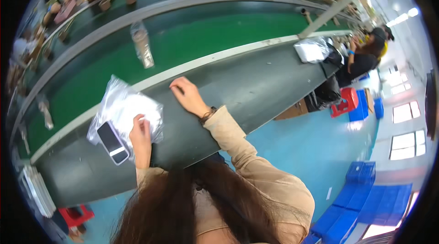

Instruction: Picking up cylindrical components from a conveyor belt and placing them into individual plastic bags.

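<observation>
My left hand [141,140] lies over a stack of clear plastic bags [122,109] on the dark tabletop, fingers loosely bent and a little apart. Nothing shows gripped in it. Beside it, a phone [112,142] with a pale case and dark screen rests partly on the bags. My right hand [188,96] is on the table near the belt's pale rail, fingers curled in and nothing visible between them. On the green conveyor belt [192,38] beyond lies a clear bag with a long tan item [142,46] inside.
Smaller bagged items [45,112] sit farther left on the belt. A white bagged bundle [312,51] is at the table's right end. A slanted metal post [336,8] rises behind. Red stools [345,102] and blue crates [350,193] stand on the floor. Other people [369,50] work nearby.
</observation>
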A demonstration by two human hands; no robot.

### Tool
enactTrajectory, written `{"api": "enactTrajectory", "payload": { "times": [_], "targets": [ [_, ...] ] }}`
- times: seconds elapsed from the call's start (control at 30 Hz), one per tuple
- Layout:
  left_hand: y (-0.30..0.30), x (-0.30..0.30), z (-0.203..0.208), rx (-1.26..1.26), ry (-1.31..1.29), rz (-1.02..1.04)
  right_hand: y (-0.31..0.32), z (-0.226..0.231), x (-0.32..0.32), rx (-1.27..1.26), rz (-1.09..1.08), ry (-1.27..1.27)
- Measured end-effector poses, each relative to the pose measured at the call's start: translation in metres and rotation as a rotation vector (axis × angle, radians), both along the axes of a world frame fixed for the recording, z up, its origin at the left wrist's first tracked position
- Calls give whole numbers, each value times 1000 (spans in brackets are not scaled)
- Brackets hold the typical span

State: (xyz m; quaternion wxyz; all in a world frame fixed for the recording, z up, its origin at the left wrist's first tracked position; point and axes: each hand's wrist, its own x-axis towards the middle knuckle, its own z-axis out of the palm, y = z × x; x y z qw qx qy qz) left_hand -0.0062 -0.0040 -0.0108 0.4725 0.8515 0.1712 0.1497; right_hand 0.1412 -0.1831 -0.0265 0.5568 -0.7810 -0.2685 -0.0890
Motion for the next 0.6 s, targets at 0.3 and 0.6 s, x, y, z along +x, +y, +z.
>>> {"api": "enactTrajectory", "payload": {
  "times": [0.3, 0.6],
  "targets": [
    [0, 0, 6, 230, -26, -131, -4, 0, 1, -6, 3, -31],
    [0, -10, -11, 188, -106, -29, 0, -2, -1, 0, 29, -55]
  ]
}}
